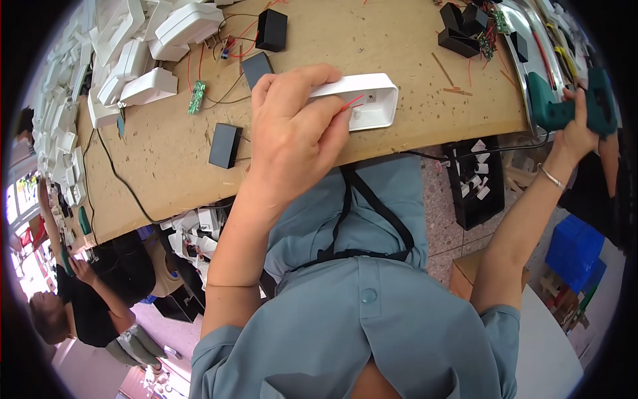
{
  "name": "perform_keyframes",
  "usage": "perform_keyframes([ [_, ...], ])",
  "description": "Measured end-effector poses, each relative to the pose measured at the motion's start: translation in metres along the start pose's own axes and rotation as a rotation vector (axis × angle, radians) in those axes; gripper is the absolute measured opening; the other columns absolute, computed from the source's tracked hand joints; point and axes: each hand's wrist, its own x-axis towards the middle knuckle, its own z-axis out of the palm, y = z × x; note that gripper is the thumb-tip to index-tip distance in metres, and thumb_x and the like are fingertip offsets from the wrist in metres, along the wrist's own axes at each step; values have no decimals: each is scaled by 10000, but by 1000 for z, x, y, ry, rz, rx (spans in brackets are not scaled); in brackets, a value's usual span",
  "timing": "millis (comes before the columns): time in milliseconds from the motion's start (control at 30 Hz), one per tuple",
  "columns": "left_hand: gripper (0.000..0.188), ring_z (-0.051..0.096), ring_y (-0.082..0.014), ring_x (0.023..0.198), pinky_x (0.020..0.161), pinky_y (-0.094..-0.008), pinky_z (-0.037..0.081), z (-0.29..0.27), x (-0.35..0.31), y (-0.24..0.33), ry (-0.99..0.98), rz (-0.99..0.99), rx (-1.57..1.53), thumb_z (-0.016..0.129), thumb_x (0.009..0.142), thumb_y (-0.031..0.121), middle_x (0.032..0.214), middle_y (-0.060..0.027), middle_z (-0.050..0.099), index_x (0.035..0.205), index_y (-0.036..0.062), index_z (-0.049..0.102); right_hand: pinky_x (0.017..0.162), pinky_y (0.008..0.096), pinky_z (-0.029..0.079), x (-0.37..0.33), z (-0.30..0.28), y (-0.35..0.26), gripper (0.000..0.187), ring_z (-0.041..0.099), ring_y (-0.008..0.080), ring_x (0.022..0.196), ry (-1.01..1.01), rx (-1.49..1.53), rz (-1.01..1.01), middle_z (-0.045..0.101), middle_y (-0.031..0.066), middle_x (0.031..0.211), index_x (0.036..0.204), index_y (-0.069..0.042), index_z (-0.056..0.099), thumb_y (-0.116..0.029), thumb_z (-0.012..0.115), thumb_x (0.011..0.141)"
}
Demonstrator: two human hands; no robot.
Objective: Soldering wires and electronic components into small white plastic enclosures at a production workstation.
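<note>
My left hand (pixel 296 123) is closed around an open white plastic housing (pixel 379 86), tilted above the near edge of the table. Thin red wires (pixel 353 103) stick out inside the housing, beside my fingertips. Whatever else my fingers press inside is hidden. Over at the right end of the table, my right hand (pixel 577 130) grips a dark green glue gun (pixel 548 106). Left of my left hand lies a black box (pixel 225 145), and another dark box (pixel 256 68) sits just beyond it.
White housings (pixel 143 66) are heaped at the far left. A green circuit board (pixel 197 97) with wires lies near them. Black boxes (pixel 458 41) and boards stand at the back right. A black crate (pixel 475 179) holds white parts below the table. Another person (pixel 100 299) works at left.
</note>
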Motion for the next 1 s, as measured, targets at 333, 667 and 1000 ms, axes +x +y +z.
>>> perform_keyframes([
  [333, 75, 557, -226, 852, 767, -369, 369, 14, -1, 5, 95, 43, 113, 660, 645, 56, 954, -71, 588, 686, 42, 599, 657, 288, 467, -143, -25, -134, 537, 565, 175, 793, -262, 208, -72, 551, 203, 1138, 1218, 103, 429, -261, 603, 863],
  [667, 78, 572, -247, 819, 717, -346, 427, 18, 2, 14, 105, 13, 94, 679, 670, 62, 950, -98, 604, 719, 10, 647, 646, 268, 451, -273, -12, -168, 663, 568, 152, 710, -321, -39, 326, 579, 162, 1085, 1189, 86, 470, -351, 719, 757],
  [1000, 93, 522, -270, 831, 737, -375, 360, 60, 10, -16, 693, 425, -142, 650, 641, 46, 919, -104, 560, 708, 12, 597, 684, 269, 477, -292, 5, -171, 576, 620, 166, 741, -610, -158, 330, 636, 56, 822, 1153, 73, 515, -269, 742, 750],
])
